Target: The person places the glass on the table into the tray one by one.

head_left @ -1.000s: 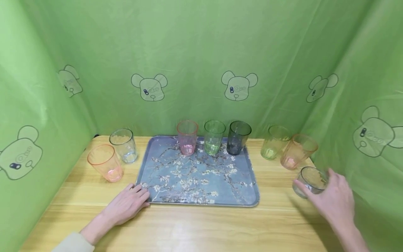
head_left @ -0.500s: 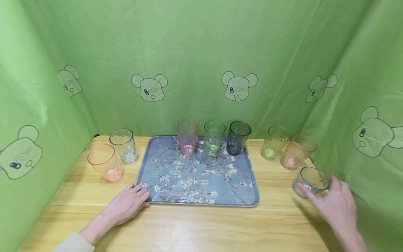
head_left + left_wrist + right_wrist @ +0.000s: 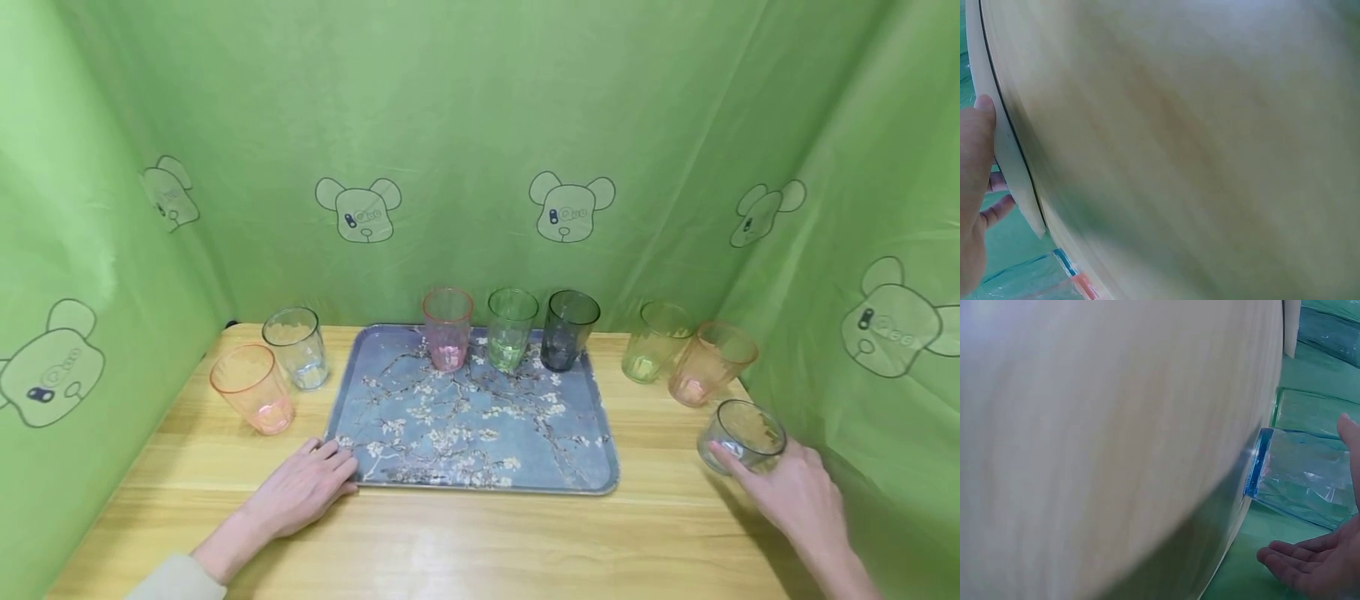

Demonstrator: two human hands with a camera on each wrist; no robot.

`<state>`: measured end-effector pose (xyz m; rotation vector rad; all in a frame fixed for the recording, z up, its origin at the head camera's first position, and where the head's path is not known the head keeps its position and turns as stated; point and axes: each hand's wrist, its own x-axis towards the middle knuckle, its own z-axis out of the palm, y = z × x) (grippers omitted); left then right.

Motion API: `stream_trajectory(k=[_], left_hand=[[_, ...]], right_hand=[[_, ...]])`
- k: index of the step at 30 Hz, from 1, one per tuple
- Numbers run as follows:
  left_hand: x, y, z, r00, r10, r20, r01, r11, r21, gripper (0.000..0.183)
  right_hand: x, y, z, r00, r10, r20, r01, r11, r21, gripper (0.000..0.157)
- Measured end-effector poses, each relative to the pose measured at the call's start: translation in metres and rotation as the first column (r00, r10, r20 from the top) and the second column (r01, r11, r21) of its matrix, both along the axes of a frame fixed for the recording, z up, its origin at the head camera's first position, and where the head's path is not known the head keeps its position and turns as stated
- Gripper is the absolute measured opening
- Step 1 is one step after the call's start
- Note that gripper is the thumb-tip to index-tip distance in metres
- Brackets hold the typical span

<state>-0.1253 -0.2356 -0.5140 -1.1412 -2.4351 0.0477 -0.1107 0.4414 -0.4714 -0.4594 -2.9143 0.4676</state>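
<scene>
At the near left corner of the flowered blue tray (image 3: 465,454), my left hand (image 3: 303,492) grips the edge. In the left wrist view its thumb and fingers lie on either side of the tray's pale edge (image 3: 1013,153). My right hand (image 3: 802,500) is round a clear glass with a dark rim (image 3: 738,450), which stands upright on the table at the right. The right wrist view shows the thumb overlapping this glass (image 3: 1307,472), while the straight fingers (image 3: 1291,559) lie apart from its other side.
On the tray's back part stand a pink glass (image 3: 447,333), a green glass (image 3: 510,333) and a dark grey glass (image 3: 566,333). An orange glass (image 3: 255,392) and a clear glass (image 3: 300,354) are at left. Beyond my right hand are a yellow-green glass (image 3: 648,346) and another orange glass (image 3: 705,367).
My right hand shifts slightly back from the clear glass, then closer in against its right side. The glass stays in place. My left hand and the tray hold still.
</scene>
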Motion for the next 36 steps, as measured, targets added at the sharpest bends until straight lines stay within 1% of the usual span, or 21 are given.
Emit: stream_trajectory(k=[3,5,9,15,17,21,24,28,31,36], left_hand=[[0.0002,0.0000,0.0006,1.000,0.001,-0.001,-0.001,1.000,0.001,0.024],[0.0002,0.0001,0.0008,1.000,0.000,-0.002,0.000,1.000,0.003,0.024],[-0.0001,0.0001,0.0009,1.000,-0.004,-0.002,0.004,1.000,0.000,0.024],[-0.0008,-0.0005,0.0010,1.000,-0.005,-0.001,0.005,1.000,0.000,0.024],[-0.0010,-0.0005,0.0011,1.000,-0.002,-0.001,0.002,1.000,-0.002,0.024],[-0.0007,-0.0004,0.0008,1.000,-0.001,-0.003,0.001,1.000,-0.011,0.024],[-0.0001,-0.0002,0.0006,1.000,-0.002,-0.004,0.002,1.000,-0.010,0.024],[0.0003,0.0004,0.0006,1.000,-0.003,0.002,0.003,1.000,-0.003,0.023],[0.0003,0.0008,0.0007,1.000,-0.005,0.005,0.005,1.000,0.000,0.023],[0.0007,0.0008,0.0006,1.000,-0.003,0.002,0.003,1.000,-0.002,0.022]], right_hand=[[-0.0022,0.0043,-0.0018,1.000,0.021,0.005,-0.021,1.000,-0.011,0.102],[-0.0035,0.0061,-0.0025,1.000,0.028,0.011,-0.028,0.999,-0.019,0.098],[-0.0048,0.0069,-0.0023,1.000,0.017,0.008,-0.017,0.999,-0.034,0.097],[-0.0063,0.0051,-0.0016,0.999,0.013,-0.038,-0.014,0.999,-0.030,0.097],[-0.0060,0.0045,-0.0018,0.999,0.020,-0.047,-0.021,0.999,-0.029,0.096],[-0.0050,0.0030,-0.0019,0.998,0.035,-0.044,-0.036,0.999,-0.031,0.098],[-0.0049,0.0017,-0.0016,0.998,0.051,-0.045,-0.052,0.998,-0.029,0.097],[-0.0050,0.0001,-0.0007,0.996,0.073,-0.059,-0.074,0.997,-0.018,0.085],[-0.0050,-0.0006,0.0004,0.995,0.085,-0.057,-0.086,0.996,-0.007,0.080],[-0.0046,-0.0022,0.0007,0.991,0.121,-0.055,-0.120,0.993,0.009,0.083]])
